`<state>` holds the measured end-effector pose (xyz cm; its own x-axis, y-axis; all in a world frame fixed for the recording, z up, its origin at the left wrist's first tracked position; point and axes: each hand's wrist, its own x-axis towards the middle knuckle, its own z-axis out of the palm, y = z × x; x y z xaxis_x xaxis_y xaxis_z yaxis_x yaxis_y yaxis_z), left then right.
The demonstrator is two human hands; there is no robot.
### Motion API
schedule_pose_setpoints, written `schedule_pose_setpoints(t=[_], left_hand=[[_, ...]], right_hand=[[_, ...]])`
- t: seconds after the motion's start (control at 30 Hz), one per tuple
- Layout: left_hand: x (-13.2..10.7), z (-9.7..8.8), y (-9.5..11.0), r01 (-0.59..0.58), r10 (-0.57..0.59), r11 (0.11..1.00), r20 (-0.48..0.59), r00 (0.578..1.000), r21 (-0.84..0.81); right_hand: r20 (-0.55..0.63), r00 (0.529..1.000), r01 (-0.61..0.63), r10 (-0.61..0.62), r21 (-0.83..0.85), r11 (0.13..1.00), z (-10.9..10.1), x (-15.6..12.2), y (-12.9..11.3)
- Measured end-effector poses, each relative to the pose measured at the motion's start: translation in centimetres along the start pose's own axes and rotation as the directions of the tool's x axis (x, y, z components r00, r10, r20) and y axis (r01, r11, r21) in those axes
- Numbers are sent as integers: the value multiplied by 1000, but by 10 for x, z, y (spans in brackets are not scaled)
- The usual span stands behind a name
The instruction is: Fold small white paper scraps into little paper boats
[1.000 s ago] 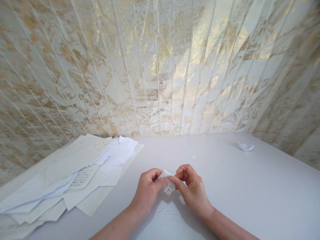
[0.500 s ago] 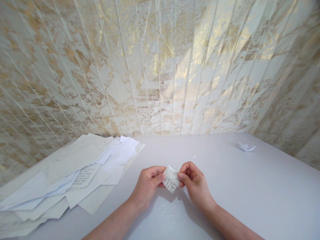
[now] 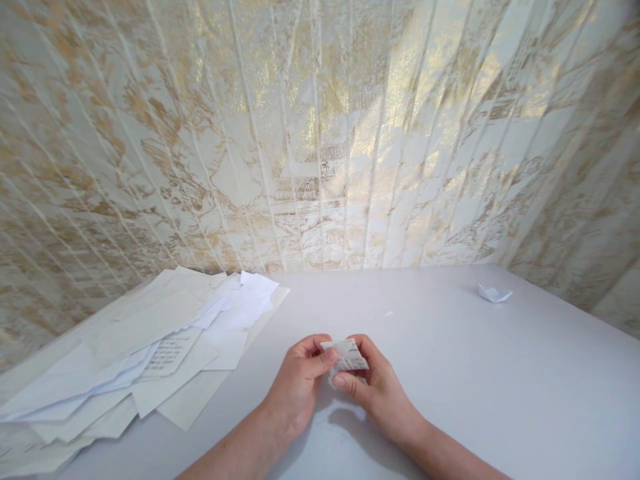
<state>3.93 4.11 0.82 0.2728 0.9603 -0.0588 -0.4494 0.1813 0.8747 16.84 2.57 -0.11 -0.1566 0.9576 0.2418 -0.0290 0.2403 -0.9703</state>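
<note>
A small piece of folded paper [image 3: 351, 353] with lines of writing hangs between my two hands above the white table [image 3: 450, 373]. My left hand [image 3: 303, 370] pinches its left end, thumb pressed flat on the front. My right hand [image 3: 375, 380] is at its right end, with the fingers curled behind the paper and the thumb just under its lower edge. The hands partly hide the paper's ends and back.
A spread pile of loose paper sheets [image 3: 150, 313], some with writing, covers the table's left side. A folded paper boat [image 3: 494, 293] sits at the back right. One tiny paper scrap [image 3: 389, 313] lies beyond my hands. A patterned curtain [image 3: 320, 133] hangs behind the table.
The paper has turned from a diamond shape into a flatter, wider shape. My right hand has moved left, its fingers going behind the paper and its thumb dropping below.
</note>
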Motion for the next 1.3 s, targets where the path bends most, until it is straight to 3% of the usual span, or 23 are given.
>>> schedule_pose_setpoints(t=[0.07,0.13,0.27,0.37,0.5,0.63,0.77,0.87,1.0,1.13,1.3], left_hand=[[0,2,-2,42,-35,995,73,997,-90],[0,2,-2,52,-42,995,128,991,-81],[1,0,-3,22,-24,1000,83,996,20],[0,0,-3,11,-12,1000,50,999,26],[0,-1,-3,-25,20,992,42,999,124],[1,-6,-2,-131,167,918,-64,984,375],[1,-10,0,-200,214,875,18,977,442],[1,-12,2,-281,286,785,80,955,553],[2,-15,3,-381,410,644,121,904,663],[4,-18,3,-410,469,622,102,877,667],[6,-18,2,-347,424,695,32,905,630]], right_hand=[[-2,996,-92,92,59,994,3,0,-1],[-43,991,-125,129,87,988,4,1,-3],[-107,983,-133,146,125,983,4,0,-6],[-88,988,-114,130,164,980,5,0,-6],[-142,989,-16,28,87,996,4,1,-3],[-222,953,161,-204,-197,967,-6,5,2],[-89,886,360,-455,-487,796,-18,7,7],[9,868,408,-496,-584,702,-23,8,10],[62,833,471,-549,-600,647,-25,9,11],[19,811,500,-585,-541,676,-24,9,10],[-110,861,419,-497,-401,814,-22,10,9]])
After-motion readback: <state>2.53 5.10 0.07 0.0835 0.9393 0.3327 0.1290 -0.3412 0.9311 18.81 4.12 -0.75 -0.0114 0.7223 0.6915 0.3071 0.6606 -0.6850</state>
